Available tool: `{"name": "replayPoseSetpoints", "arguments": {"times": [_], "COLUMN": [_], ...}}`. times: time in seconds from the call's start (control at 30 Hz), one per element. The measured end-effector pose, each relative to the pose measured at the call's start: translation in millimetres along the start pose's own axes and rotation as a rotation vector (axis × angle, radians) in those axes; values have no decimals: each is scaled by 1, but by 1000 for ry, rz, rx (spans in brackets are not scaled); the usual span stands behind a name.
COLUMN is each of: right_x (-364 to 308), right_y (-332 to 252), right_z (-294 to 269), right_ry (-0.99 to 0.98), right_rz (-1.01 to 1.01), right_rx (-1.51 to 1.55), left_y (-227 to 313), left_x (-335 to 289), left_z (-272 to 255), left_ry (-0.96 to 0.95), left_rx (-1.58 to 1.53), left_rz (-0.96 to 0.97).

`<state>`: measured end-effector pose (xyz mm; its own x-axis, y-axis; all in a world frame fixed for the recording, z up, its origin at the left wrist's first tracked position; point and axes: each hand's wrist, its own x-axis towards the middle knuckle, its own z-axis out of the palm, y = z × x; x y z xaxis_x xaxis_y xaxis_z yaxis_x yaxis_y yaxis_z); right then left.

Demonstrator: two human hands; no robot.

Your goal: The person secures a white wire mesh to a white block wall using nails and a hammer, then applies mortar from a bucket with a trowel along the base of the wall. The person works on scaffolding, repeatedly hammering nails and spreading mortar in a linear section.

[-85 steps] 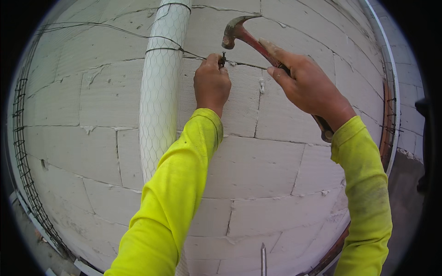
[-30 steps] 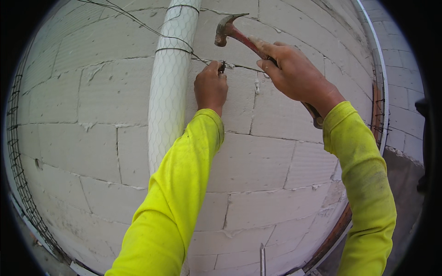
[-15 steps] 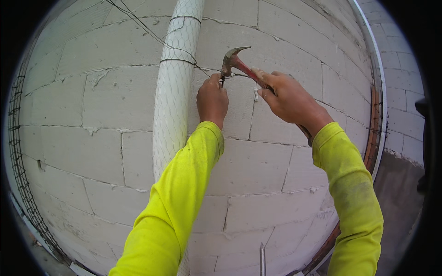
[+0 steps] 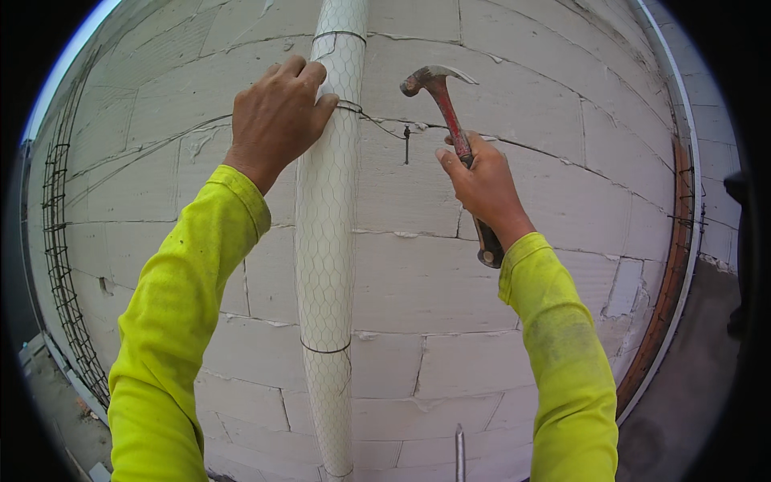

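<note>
A white pipe (image 4: 325,241) wrapped in hexagonal wire mesh runs up the block wall, bound with dark wire bands. My left hand (image 4: 277,120) is at its left edge with fingers curled, the thumb reaching onto the pipe beside a band. Thin wire (image 4: 181,135) trails leftward from under this hand, which appears closed on it; the fingertips are partly hidden. To the right of the pipe, a nail (image 4: 406,146) sticks out of the wall, with wire running from it to the band. My right hand (image 4: 482,181) grips a claw hammer (image 4: 451,116) by its handle, head up, apart from the nail.
Pale blocks (image 4: 450,281) form the wall behind. A rebar cage (image 4: 58,209) stands at the far left. On the right are a reddish-brown vertical strip (image 4: 671,305) and a pale edge strip (image 4: 692,153). A metal rod (image 4: 459,454) points up at the bottom.
My left hand has left the nail and moved left across the pipe to the wire. The hammer has swung away from the nail, its head now turned, and the trailing wire hangs lower.
</note>
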<state>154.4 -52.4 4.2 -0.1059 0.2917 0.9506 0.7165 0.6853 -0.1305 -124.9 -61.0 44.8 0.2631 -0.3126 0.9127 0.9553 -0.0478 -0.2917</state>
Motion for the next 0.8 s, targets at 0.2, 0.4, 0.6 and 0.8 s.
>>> {"name": "replayPoseSetpoints", "arguments": {"times": [0.2, 0.4, 0.6, 0.8], "right_x": [14, 15, 13, 26], "right_y": [-2, -1, -6, -16], "right_z": [5, -28, -49, -48], "right_ry": [63, -77, -157, -18], "right_rz": [-261, -237, -221, -379], "right_rx": [-184, -453, -514, -466], "left_y": [-24, 3, 12, 18], "left_x": [-22, -35, -38, -36], "left_z": [27, 71, 79, 78], "left_ry": [-109, 332, 451, 442], "left_rx": [-433, -1116, -1084, -1138], "left_rz": [-221, -708, -826, -907]}}
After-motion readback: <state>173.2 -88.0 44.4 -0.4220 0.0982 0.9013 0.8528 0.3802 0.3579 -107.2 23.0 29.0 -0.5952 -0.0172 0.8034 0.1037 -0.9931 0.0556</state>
